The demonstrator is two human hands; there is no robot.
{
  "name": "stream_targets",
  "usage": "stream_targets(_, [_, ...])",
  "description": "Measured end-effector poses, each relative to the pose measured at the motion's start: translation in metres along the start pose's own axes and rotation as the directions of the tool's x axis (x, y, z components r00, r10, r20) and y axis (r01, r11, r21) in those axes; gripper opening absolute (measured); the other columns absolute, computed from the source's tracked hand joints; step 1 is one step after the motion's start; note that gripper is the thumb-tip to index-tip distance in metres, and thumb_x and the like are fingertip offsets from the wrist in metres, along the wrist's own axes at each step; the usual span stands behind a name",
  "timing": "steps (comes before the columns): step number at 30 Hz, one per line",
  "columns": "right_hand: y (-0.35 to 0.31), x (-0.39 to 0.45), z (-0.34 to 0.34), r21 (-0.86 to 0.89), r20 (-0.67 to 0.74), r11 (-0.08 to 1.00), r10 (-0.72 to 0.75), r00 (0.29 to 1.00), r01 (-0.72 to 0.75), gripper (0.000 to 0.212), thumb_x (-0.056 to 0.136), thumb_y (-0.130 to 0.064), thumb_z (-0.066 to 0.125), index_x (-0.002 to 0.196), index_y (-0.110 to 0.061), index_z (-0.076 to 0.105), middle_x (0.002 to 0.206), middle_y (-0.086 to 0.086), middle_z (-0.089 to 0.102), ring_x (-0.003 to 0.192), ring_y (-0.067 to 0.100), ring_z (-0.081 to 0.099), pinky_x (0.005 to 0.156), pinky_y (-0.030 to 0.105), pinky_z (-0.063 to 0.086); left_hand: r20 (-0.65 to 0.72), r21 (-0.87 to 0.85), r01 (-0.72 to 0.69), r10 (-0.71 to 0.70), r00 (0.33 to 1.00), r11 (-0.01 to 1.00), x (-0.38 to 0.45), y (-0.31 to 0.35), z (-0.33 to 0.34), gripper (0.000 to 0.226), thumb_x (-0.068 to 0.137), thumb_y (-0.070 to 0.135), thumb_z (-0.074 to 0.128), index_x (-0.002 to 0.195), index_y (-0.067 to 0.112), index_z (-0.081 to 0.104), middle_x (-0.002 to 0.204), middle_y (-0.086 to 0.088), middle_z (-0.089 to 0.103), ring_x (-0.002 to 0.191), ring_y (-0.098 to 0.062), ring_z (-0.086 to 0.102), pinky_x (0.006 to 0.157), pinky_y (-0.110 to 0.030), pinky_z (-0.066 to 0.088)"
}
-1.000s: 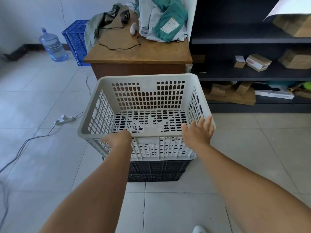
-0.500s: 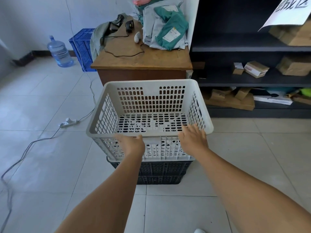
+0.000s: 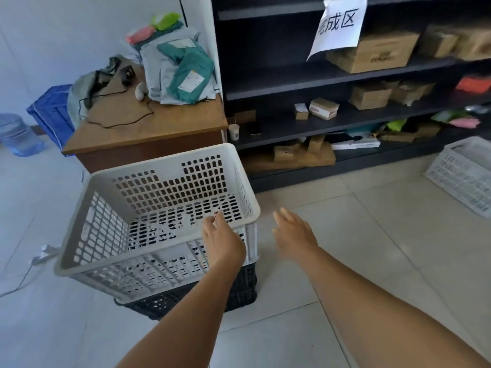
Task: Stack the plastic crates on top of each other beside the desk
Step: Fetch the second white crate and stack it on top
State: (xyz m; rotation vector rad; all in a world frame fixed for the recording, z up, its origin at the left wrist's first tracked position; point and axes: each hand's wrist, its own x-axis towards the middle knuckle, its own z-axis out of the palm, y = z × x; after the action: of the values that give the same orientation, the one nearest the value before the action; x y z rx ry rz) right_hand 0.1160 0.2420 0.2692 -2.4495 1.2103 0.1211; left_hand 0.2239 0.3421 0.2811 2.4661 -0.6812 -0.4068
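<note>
White crate (image 3: 159, 221): sits on top of the black crate (image 3: 239, 288), mouth up, on the floor right in front of the desk's (image 3: 148, 128) near side; the near rim overhangs the black one, so it looks not quite squared up.
Long axis: runs left to right across the floor, skewed a little, with the right end swung farther away.
Black crate: underneath, only its near right corner and lower wall showing.
Left hand (image 3: 223, 240): over the white crate's near right corner, fingers loosely curled down at the rim; whether it grips or just rests there, I cannot tell. My guess is it steadies the stack.
Right hand (image 3: 295, 232): off the crate, just to the right of it in the air, palm down, fingers together and empty.
Second white crate (image 3: 462, 176): on the floor far right, by the black shelving (image 3: 292, 81), well apart from the stack; likely the next one to fetch.
Blue crate (image 3: 50, 112): far left behind the desk, beside a water bottle (image 3: 16, 134).
Desk top: parcels and a cable piled on it.
</note>
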Motion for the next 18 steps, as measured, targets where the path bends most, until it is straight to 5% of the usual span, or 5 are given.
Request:
stream_targets(9, [0.169,0.003,-0.065,0.046,-0.043,0.982,0.185,0.982,-0.183,0.057,0.1,-0.013,0.038,0.152,-0.012,0.016,0.159,0.004,0.02,0.146,0.022,0.017,0.117,0.035,0.016,0.196,0.237,-0.409,0.369,0.909,0.881,-0.007,0.135,0.1,0.061,0.089,0.003,0.047,0.147,0.013,0.028,0.15,-0.008,0.026,0.14,-0.025,0.022,0.114,-0.032,0.021])
stream_targets(18, [0.331,0.009,-0.117,0.131,-0.077,0.928,0.359,0.93,-0.348,0.056,0.103,-0.024,0.034,0.153,-0.011,0.013,0.161,0.005,0.015,0.148,0.021,0.014,0.119,0.035,0.012,0.431,0.195,-0.549,0.432,0.792,0.813,-0.014,0.288,0.213,0.065,0.093,0.011,0.051,0.151,0.013,0.021,0.154,-0.007,0.023,0.14,-0.025,0.024,0.115,-0.033,0.024])
